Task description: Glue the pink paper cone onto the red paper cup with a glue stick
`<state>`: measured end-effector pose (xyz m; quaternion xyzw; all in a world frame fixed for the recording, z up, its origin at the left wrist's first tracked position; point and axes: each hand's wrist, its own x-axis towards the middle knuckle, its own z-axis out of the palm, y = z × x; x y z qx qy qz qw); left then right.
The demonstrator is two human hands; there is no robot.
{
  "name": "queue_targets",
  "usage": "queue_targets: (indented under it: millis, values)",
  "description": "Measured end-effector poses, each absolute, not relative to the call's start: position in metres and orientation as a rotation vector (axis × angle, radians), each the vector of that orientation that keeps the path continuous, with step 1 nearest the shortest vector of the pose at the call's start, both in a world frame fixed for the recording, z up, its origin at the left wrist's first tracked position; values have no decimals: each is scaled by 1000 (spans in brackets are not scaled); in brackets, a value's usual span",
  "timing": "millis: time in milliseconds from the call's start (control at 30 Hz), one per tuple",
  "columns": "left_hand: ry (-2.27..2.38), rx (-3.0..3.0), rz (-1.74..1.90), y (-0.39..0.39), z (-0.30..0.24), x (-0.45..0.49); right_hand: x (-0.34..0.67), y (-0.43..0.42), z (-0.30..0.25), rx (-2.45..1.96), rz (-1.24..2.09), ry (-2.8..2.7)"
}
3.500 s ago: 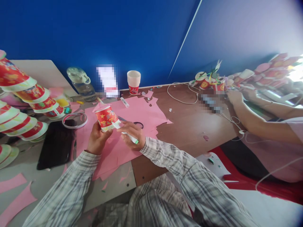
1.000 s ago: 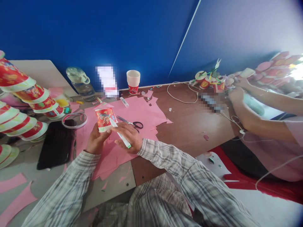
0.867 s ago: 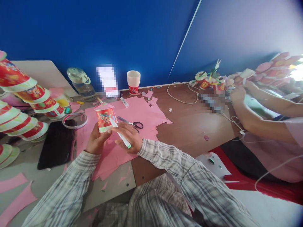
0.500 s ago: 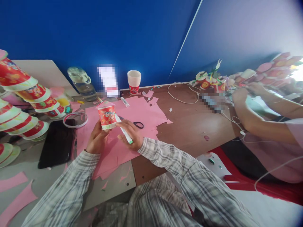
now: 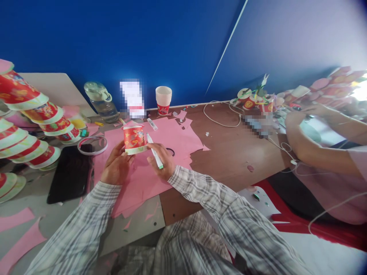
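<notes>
A red patterned paper cup [image 5: 134, 138], turned upside down with pink paper on its top, is held up by my left hand [image 5: 117, 164]. The fingers of that hand are closed around the cup's lower left side. My right hand [image 5: 163, 160] grips a white marker with a green end [image 5: 155, 152], its tip slanting up beside the cup's right edge. I cannot tell whether the tip touches the cup. Under both hands lies pink paper [image 5: 169, 137]. A black ring-shaped item [image 5: 171, 151] shows partly behind my right hand.
Stacked decorated cups [image 5: 33, 141] lean in at the left, near a black phone [image 5: 69, 175] and a roll of tape [image 5: 92, 146]. A water bottle [image 5: 100, 101] and upright white-and-red cups [image 5: 163, 100] stand by the blue wall. On the right, another person's arms [image 5: 304, 141] work beside a white cable [image 5: 220, 123].
The cup has turned in my left hand, showing a different part of its pattern, and moved slightly right. My right hand with the marker has drawn a little away from it.
</notes>
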<state>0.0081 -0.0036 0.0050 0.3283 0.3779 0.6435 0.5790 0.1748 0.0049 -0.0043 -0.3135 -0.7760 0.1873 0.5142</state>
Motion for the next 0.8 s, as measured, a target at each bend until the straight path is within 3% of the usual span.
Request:
queue_targets:
  millis: [800]
  values:
    - [895,1040,1511,-5,-7,12,172,-1,-6,-726,455,-1890]
